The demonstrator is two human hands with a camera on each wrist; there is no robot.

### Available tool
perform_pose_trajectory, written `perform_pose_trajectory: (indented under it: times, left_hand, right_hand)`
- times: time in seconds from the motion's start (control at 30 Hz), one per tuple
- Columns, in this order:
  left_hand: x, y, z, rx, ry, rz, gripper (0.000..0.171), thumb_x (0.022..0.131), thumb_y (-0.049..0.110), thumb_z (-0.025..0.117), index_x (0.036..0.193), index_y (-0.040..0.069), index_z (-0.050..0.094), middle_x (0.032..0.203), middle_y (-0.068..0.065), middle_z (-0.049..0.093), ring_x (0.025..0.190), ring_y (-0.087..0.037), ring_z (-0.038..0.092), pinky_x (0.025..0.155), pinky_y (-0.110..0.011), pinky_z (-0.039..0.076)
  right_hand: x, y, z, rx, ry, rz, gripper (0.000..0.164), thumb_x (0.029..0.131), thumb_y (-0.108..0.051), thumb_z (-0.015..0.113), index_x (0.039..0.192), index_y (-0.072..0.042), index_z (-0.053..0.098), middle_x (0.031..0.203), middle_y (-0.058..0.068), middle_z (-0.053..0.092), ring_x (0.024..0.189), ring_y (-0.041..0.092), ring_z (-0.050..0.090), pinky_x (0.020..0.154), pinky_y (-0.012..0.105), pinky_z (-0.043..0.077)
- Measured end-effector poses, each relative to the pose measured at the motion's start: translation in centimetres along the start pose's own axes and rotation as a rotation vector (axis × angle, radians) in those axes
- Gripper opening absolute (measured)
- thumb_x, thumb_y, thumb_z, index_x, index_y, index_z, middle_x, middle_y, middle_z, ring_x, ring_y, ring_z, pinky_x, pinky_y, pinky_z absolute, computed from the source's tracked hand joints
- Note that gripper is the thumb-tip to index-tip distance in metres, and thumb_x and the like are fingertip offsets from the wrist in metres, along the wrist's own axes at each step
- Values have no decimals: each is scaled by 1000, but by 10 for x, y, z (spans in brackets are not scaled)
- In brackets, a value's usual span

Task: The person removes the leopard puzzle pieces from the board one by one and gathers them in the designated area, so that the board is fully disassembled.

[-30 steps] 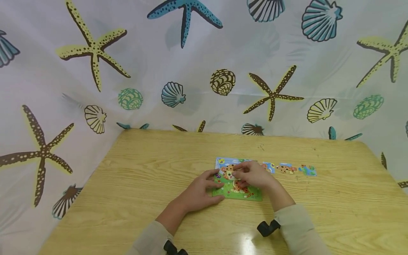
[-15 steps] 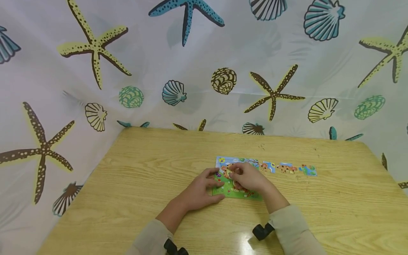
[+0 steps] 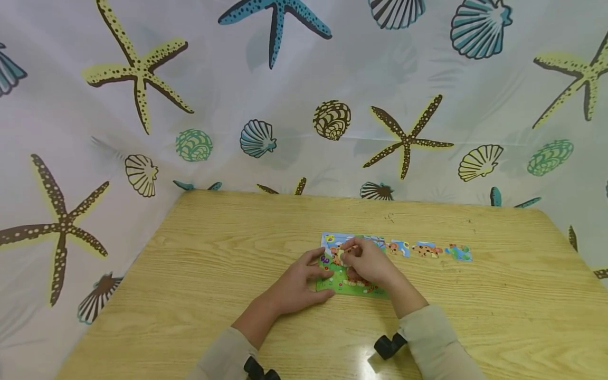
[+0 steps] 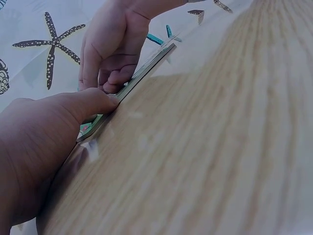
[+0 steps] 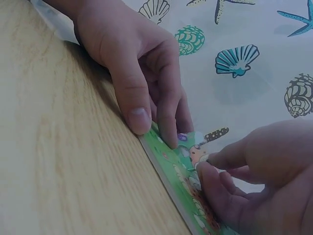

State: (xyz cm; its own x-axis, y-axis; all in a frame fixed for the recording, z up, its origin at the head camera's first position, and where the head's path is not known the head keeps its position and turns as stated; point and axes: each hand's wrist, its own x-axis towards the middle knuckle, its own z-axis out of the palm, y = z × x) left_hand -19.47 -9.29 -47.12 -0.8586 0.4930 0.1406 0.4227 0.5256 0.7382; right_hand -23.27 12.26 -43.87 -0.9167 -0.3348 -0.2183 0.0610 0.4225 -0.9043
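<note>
A jigsaw puzzle board (image 3: pixel 350 290) with a spotted animal on green grass and blue sky lies flat on the table. My left hand (image 3: pixel 298 284) rests at its left side, fingers spread onto the picture and thumb at the near edge. In the right wrist view, the left thumb (image 5: pixel 139 120) touches the board's border. Over the animal's face, my right hand (image 3: pixel 372 264) pinches a small puzzle piece (image 5: pixel 203 159) between thumb and index finger. Most of that piece is hidden by the fingertips, and the right hand also covers the board's right part.
Three loose puzzle pieces lie in a row right of the board: one beside its edge (image 3: pixel 399 248), a spotted one (image 3: pixel 426 250) and a blue-green one (image 3: pixel 458 253). A wooden table (image 3: pixel 228 237) meets a shell-patterned cloth (image 3: pixel 285 121) at the back.
My right hand has moved slightly left and lower over the board, its fingers now closer to the animal's face. The left hand and loose pieces have stayed in place.
</note>
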Motion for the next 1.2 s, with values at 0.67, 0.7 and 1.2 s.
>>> perform_pose_trajectory:
  times: [0.67,0.7,1.2]
  left_hand:
    - [0,3,-2,-5,-10,-33,44,87,32,78,121,7,73,160,-10,33,137,-32,49,113,-49,42]
    - [-1,3,-2,-6,-10,-33,43,87,32,78,121,7,73,160,-10,33,137,-32,48,113,-49,41]
    - [-1,4,-3,6,-22,-29,43,88,33,77,123,8,72,161,-9,31,139,-33,46,114,-49,41]
  right_hand:
    - [5,3,-2,144,78,-3,13,98,-7,62,107,3,65,90,9,67,72,16,61,61,26,54]
    - [5,3,-2,136,84,-6,13,98,-6,62,106,2,66,90,10,67,72,16,61,61,26,53]
    - [5,2,0,66,134,-11,22,100,-10,59,114,3,69,97,13,70,74,15,62,64,25,53]
